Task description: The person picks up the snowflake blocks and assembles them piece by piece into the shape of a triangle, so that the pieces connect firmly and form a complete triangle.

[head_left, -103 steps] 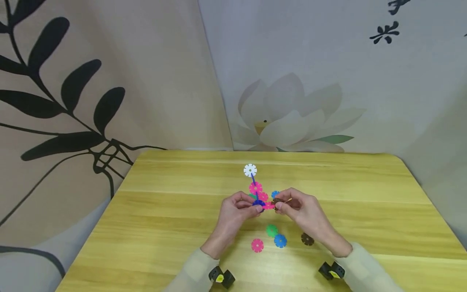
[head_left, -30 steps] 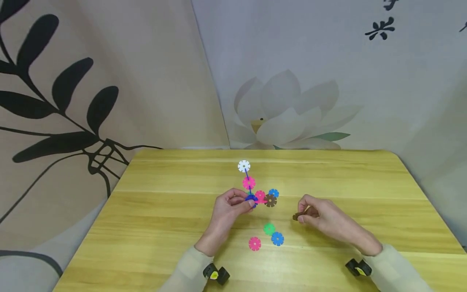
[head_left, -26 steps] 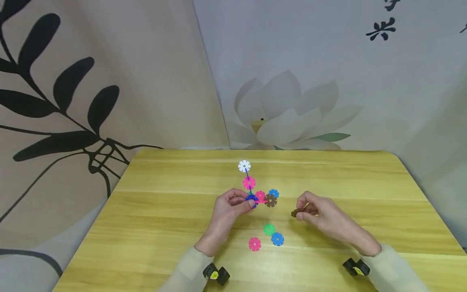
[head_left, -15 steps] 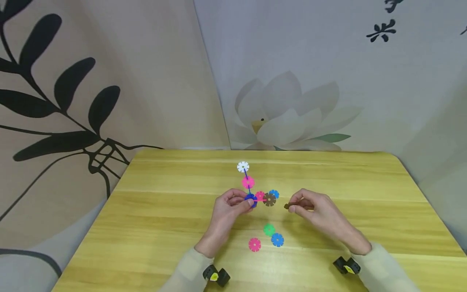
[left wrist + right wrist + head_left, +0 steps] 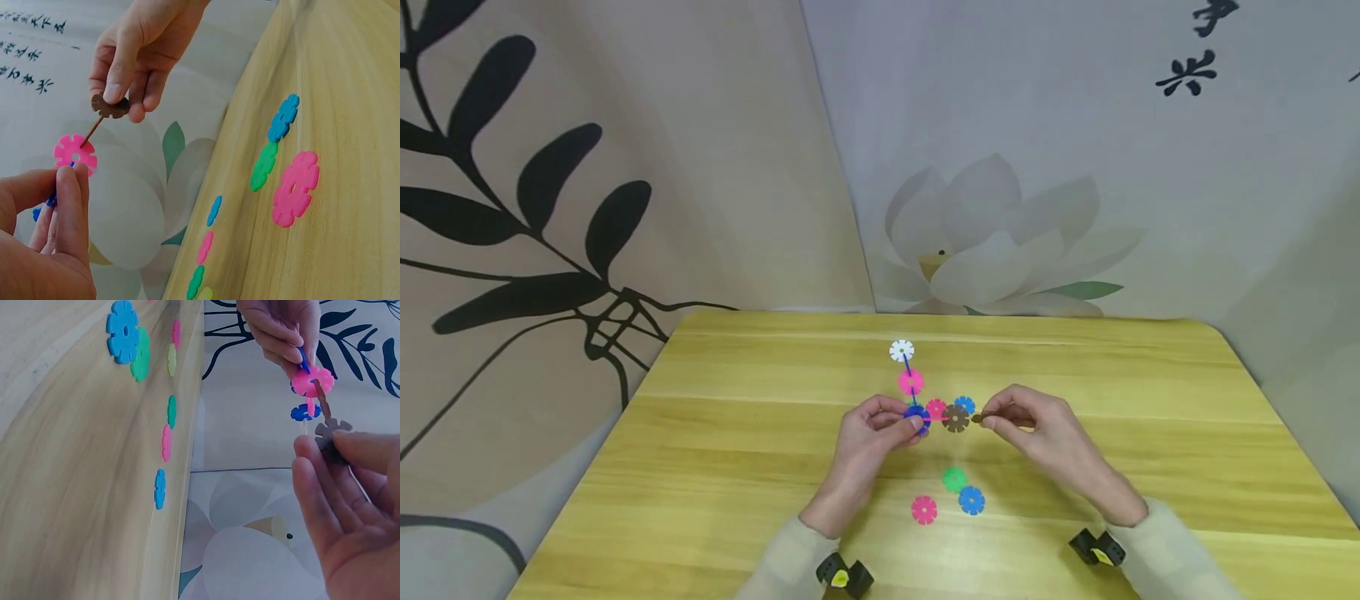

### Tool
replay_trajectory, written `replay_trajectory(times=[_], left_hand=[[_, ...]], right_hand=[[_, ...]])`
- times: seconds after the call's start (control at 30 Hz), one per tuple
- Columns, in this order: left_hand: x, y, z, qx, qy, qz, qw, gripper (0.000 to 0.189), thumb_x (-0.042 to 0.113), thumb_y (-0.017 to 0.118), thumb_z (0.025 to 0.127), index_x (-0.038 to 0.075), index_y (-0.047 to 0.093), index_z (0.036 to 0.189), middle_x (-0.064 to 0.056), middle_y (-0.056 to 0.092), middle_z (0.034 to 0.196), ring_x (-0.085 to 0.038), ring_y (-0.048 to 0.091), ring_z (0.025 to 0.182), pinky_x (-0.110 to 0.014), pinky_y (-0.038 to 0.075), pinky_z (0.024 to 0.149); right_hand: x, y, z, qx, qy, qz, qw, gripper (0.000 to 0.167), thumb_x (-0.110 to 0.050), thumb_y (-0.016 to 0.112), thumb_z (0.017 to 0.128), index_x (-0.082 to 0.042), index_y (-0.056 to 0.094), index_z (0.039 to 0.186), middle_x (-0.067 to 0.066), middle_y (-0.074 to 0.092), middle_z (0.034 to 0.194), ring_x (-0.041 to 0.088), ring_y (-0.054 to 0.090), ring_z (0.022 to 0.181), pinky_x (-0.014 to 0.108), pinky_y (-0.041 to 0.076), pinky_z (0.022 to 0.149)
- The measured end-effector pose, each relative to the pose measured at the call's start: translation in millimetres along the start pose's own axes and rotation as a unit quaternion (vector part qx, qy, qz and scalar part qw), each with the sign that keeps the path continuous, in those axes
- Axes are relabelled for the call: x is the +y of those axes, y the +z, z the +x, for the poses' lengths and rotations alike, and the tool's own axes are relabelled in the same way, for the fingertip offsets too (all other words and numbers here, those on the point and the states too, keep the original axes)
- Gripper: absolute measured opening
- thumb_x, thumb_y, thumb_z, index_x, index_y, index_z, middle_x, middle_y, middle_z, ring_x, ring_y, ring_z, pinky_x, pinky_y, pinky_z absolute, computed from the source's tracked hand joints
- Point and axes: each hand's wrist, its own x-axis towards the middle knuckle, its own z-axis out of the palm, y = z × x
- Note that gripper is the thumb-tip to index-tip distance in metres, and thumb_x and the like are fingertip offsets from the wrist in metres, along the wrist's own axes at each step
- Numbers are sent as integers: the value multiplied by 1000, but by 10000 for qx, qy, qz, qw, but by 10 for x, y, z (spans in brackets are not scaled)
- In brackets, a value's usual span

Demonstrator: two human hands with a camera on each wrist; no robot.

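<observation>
My left hand [image 5: 868,437] pinches a dark blue notched plastic disc [image 5: 913,413] in a linked chain. Upward from it run a pink disc [image 5: 912,382] and a white disc [image 5: 902,351], joined by dark blue discs seen edge-on. To the right, a pink disc seen edge-on links to a brown disc [image 5: 956,418]. My right hand [image 5: 1048,429] pinches a second brown disc [image 5: 977,418] edge-on beside that one. In both wrist views the held brown disc [image 5: 109,106] meets the rim of the chain's brown disc [image 5: 322,397]; how firmly they join I cannot tell.
Loose on the wooden table [image 5: 737,467] lie a green disc [image 5: 955,480], a light blue disc [image 5: 972,500] and a pink disc [image 5: 924,510]. Behind the chain, a row includes a blue disc [image 5: 965,406], a pink disc [image 5: 936,408] and, in the left wrist view, a green disc [image 5: 195,282].
My right hand let go of the chain's brown disc, took the other brown disc from the table at right, and brought it left to the chain. My left hand kept its hold.
</observation>
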Motion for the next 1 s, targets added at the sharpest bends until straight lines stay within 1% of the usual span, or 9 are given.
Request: replay_trajectory(times=[0.1, 0.2, 0.33, 0.47, 0.63, 0.9, 1.0], left_hand=[[-9, 2, -10, -10, -14, -22, 10000, 23, -4, 75, 89, -8, 62, 108, -13, 73, 94, -19, 75, 85, -33, 61, 83], [-15, 1, -18, -10, -3, -39, 10000, 23, -4, 75, 89, -8, 62, 108, -13, 73, 94, -20, 75, 85, -33, 61, 83], [-15, 8, -18, -9, 2, -17, 10000, 24, -4, 76, 89, -9, 62, 108, -14, 73, 94, -20, 75, 85, -33, 61, 83], [-12, 22, -8, -10, -15, 79, 10000, 23, -3, 76, 90, -9, 62, 107, -15, 74, 95, -20, 75, 85, -32, 61, 82], [-21, 12, 4, -34, -5, 63, 10000, 22, -4, 75, 90, -9, 62, 107, -16, 75, 95, -21, 76, 85, -32, 61, 82], [-13, -26, -2, -90, 50, 2, 9999, 21, -8, 74, 88, -12, 62, 105, -18, 74, 94, -22, 77, 83, -31, 62, 80], [-9, -28, 5, -113, 68, 24, 9999, 21, -7, 75, 88, -12, 62, 105, -18, 74, 93, -21, 77, 81, -31, 62, 79]], right_hand=[[14, 25, 2, 55, -177, -94, 9998, 12, -6, 77, 93, -14, 73, 100, -1, 75, 96, 14, 74, 87, 31, 62, 79], [18, 48, 10, 74, -327, -193, 9993, 13, -5, 77, 93, -15, 74, 101, -3, 74, 96, 12, 73, 86, 30, 61, 78], [23, 68, 26, 151, -504, -311, 9981, 20, 2, 76, 91, -16, 74, 99, -10, 72, 95, 10, 72, 86, 28, 61, 79], [37, 73, 29, 316, -729, -445, 9958, 24, 6, 77, 88, -16, 74, 97, -11, 71, 94, 9, 72, 86, 28, 61, 78], [62, 101, 41, 558, -1114, -595, 9904, 24, 7, 79, 85, -15, 75, 94, -8, 73, 92, 8, 71, 83, 27, 61, 75], [99, 166, 44, 637, -1804, -503, 9802, 25, 12, 80, 82, -10, 75, 93, -5, 74, 91, 13, 73, 83, 20, 59, 79], [104, 187, 58, 717, -1948, -512, 9769, 25, 12, 80, 82, -9, 75, 94, -4, 74, 91, 14, 73, 82, 18, 58, 79]])
